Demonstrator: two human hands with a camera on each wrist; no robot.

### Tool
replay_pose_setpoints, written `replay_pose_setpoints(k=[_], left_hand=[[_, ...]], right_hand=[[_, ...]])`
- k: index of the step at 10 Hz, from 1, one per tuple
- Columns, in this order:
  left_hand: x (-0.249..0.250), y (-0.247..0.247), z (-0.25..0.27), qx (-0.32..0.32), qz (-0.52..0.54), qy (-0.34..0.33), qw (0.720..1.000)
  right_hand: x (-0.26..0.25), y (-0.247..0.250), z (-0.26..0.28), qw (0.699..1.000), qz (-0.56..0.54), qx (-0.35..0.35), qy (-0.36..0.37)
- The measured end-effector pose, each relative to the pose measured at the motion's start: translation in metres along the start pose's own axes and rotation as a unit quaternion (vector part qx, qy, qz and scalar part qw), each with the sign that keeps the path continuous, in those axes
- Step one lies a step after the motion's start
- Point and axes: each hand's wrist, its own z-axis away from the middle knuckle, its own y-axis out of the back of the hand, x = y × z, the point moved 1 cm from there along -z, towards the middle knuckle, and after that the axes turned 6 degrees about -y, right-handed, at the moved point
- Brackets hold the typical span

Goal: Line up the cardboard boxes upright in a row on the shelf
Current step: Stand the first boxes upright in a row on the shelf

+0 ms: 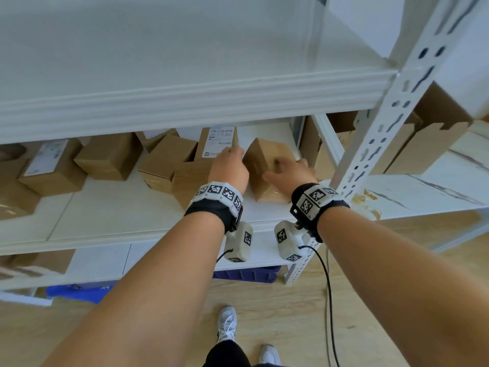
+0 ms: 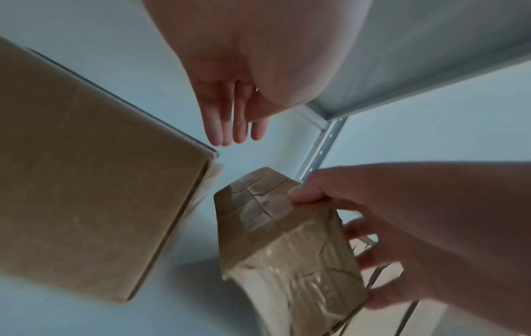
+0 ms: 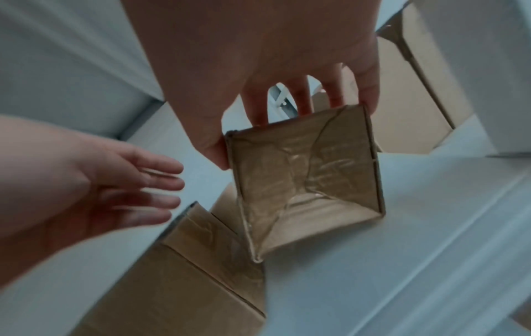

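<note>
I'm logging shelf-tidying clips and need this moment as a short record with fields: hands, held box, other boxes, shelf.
right hand: grips the taped box, thumb and fingers on opposite sides
left hand: fingers straight, holds nothing
taped box: tilted, not yet upright
other boxes: scattered at mixed angles, no row
shelf: white, middle level

Brown cardboard boxes [image 1: 111,157], matt, smooth-faced. Tilted box [image 3: 307,179] wrapped in clear glossy tape, wrinkled and reflective at the end face. White paper label [image 1: 220,141] on one box, printed. Shelf [image 1: 119,215] in white painted metal, smooth, faint sheen; perforated metal upright [image 1: 383,128]. Floor [image 1: 291,313] wood-look, matt.
</note>
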Motion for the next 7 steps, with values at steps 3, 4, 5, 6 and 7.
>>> replay_pose_setpoints(k=[3,4,5,6,7], left_hand=[[0.011,-0.024,0.019,-0.148,0.267,0.177,0.936],[0.014,-0.031,0.022,-0.149,0.270,0.158,0.938],[0.014,-0.030,0.025,-0.132,0.278,0.167,0.937],[0.019,-0.029,0.035,-0.133,0.322,0.233,0.908],[0.019,-0.034,0.038,-0.165,0.261,0.271,0.912]], right_hand=[[0.016,0.004,0.010,0.988,-0.140,-0.042,-0.051],[0.025,0.000,0.011,0.985,-0.156,-0.053,-0.059],[0.027,-0.001,0.014,0.982,-0.174,-0.056,-0.045],[0.025,-0.001,0.015,0.980,-0.187,-0.062,-0.033],[0.027,-0.002,0.014,0.979,-0.193,-0.060,-0.033]])
